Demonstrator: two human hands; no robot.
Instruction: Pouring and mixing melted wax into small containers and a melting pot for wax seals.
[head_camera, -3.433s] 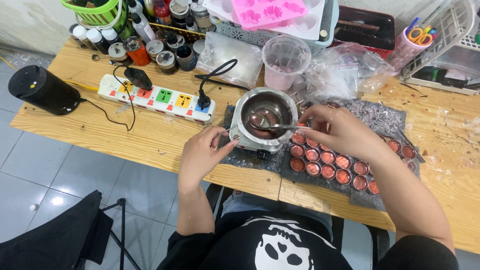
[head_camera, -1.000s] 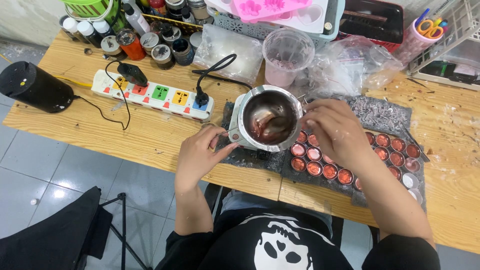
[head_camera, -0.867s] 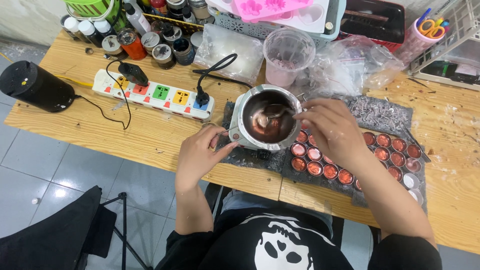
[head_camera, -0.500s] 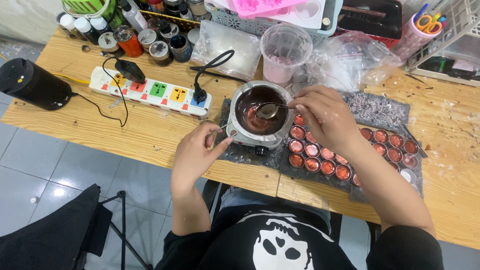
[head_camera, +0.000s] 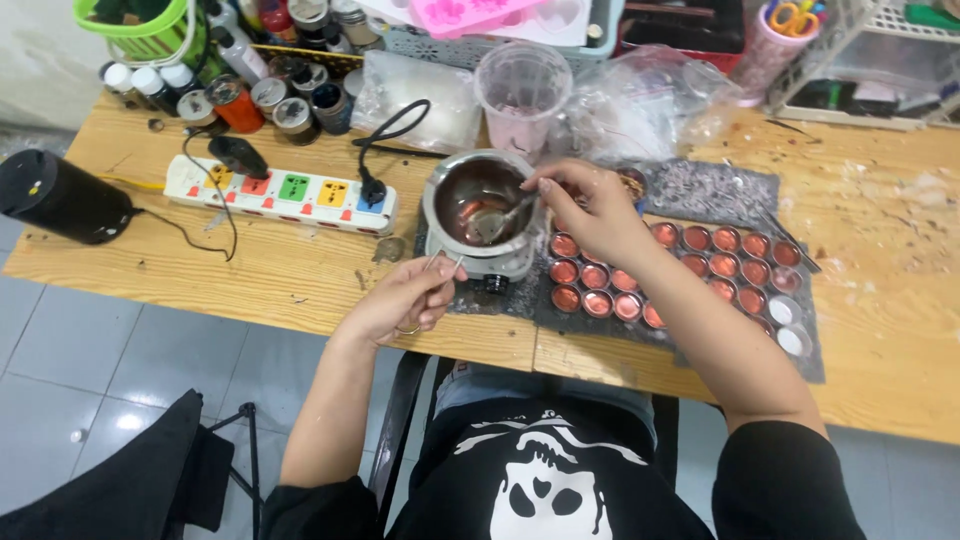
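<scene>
Left hand: left hand (head_camera: 405, 300) is pinching the thin pot handle (head_camera: 447, 264), fingers closed, just in front-left of the melting pot (head_camera: 478, 205).
Right hand: right hand (head_camera: 590, 210) is gripping the spoon (head_camera: 495, 222), closed, just right of pot; bowl is dipping inside.
Progress: most small tins (head_camera: 680, 265) right of pot are looking filled red; two white ones (head_camera: 790, 325) at far-right end are looking unfilled.
Beyond: power strip (head_camera: 280, 192) is lying left of pot on the worktop (head_camera: 300, 270); clear cup (head_camera: 522, 95) is standing behind it.

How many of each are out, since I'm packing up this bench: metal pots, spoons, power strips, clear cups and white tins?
Silver metal melting pot: 1
Metal spoon: 1
White power strip with coloured sockets: 1
Clear plastic cup with pink contents: 1
Small round white tins: 2
Total: 6
</scene>
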